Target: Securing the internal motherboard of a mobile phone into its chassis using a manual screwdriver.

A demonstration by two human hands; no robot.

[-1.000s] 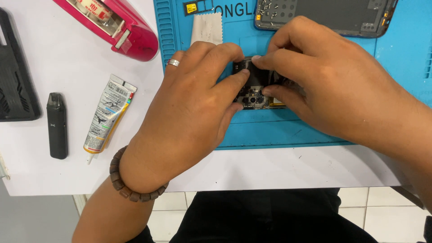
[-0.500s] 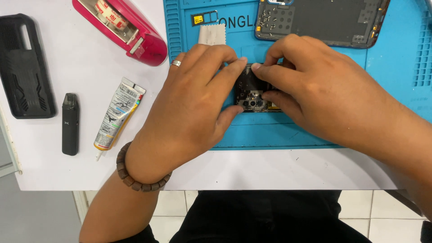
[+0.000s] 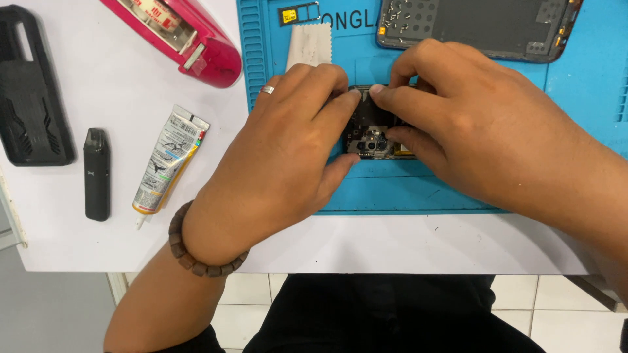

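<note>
Far left: a black ribbed plastic phone case (image 3: 29,91) lies flat on the white worktop (image 3: 392,245), at its left edge.
Beside the case: a slim black pen-shaped device (image 3: 97,174) lies lengthwise, just right of the case and apart from it.
Upper left: a red plastic tape dispenser (image 3: 180,39) lies slanted, its rounded end near the edge of the blue silicone repair mat (image 3: 405,193).
Below the dispenser: a white squeezed glue tube with an orange collar (image 3: 169,162) lies tilted, nozzle toward the near edge of the worktop.
Left hand: the left hand (image 3: 278,153), with a silver ring on one finger and a brown wooden bead bracelet (image 3: 196,252) on the wrist, comes in from the lower left; its fingers (image 3: 340,108) are curled closed around the left side of the small dark opened phone body (image 3: 374,137), thumb pressed at its lower edge.
Phone body: it lies on the mat between both hands, mostly hidden; camera parts and a bit of yellow show at its lower end.
Mat top: a pale grey cloth square (image 3: 309,46) lies above the left hand; a dark phone back panel with small screws (image 3: 474,27) lies further right.
Right hand: the right hand (image 3: 484,137) reaches in from the right; its fingers (image 3: 399,98) pinch the phone body's top and right edge, fingertip meeting the left hand's.
</note>
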